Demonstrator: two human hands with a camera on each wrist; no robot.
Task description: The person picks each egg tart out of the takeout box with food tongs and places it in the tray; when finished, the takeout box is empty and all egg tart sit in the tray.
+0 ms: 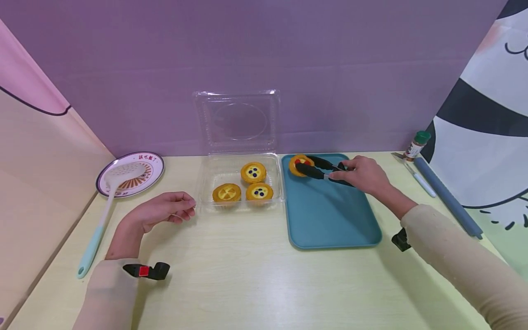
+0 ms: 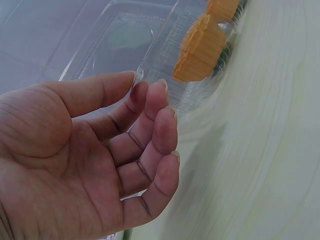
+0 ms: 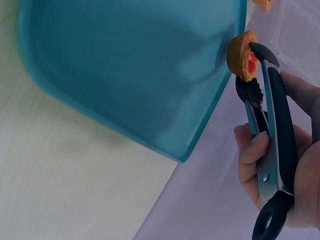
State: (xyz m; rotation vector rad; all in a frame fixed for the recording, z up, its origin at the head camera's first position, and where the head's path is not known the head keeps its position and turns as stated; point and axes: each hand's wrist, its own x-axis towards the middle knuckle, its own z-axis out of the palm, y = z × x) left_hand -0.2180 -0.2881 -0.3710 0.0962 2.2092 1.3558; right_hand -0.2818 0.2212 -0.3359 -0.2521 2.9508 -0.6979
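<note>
Currently I have the red-topped tart just beyond the fingers of the right hand, caught between the tips of the tongs. Those fingers are wrapped round the tongs' handles and do not touch the pastry themselves. I see the tart at the far left corner of the blue tray, but I can't tell whether its base touches the tray. It is small and round, with a ridged golden-brown crust, a yellow filling and bright red pieces on top, partly hidden by a black tong tip. In the right wrist view it sits tilted, its topping turned towards the tongs.

On the other side, I have the left hand at the near left corner of the open clear box. Its fingers are loosely curled, thumb and forefinger tips close together at the plastic edge; I can't tell whether they grip it. Inside the box I count three more pastries, two of them with dark blue dots, on the table beside the tray.
</note>
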